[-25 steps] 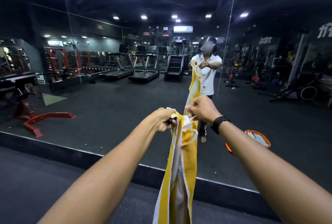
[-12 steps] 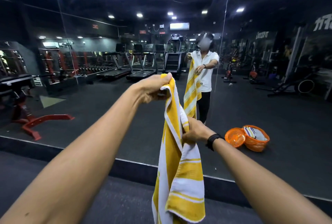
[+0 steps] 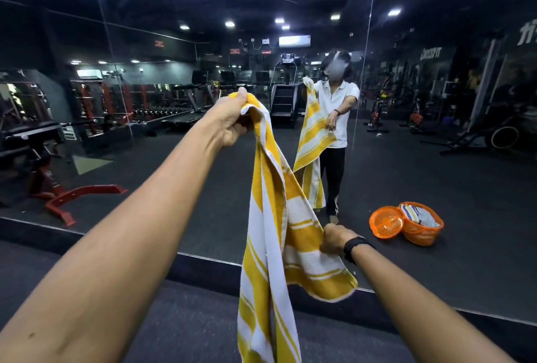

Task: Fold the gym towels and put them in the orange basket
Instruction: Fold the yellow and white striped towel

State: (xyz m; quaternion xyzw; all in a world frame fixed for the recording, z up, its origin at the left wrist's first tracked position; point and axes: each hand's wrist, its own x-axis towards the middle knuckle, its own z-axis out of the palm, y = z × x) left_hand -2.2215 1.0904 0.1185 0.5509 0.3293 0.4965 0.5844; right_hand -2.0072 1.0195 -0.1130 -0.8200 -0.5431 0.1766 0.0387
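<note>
Below the frame, the towel (image 3: 270,217) hanging from both hands runs off.

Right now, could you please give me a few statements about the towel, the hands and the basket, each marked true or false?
1. The left hand grips the top of the yellow and white striped towel. True.
2. The right hand hangs free of the towel. False: it pinches the towel's edge lower down.
3. The orange basket, seen in the mirror, holds no towels. False: folded cloth lies in it.
4. The basket's orange lid sits beside it, off the basket. True.
5. The towel is already folded into a neat square. False: it hangs long and loose.
</note>
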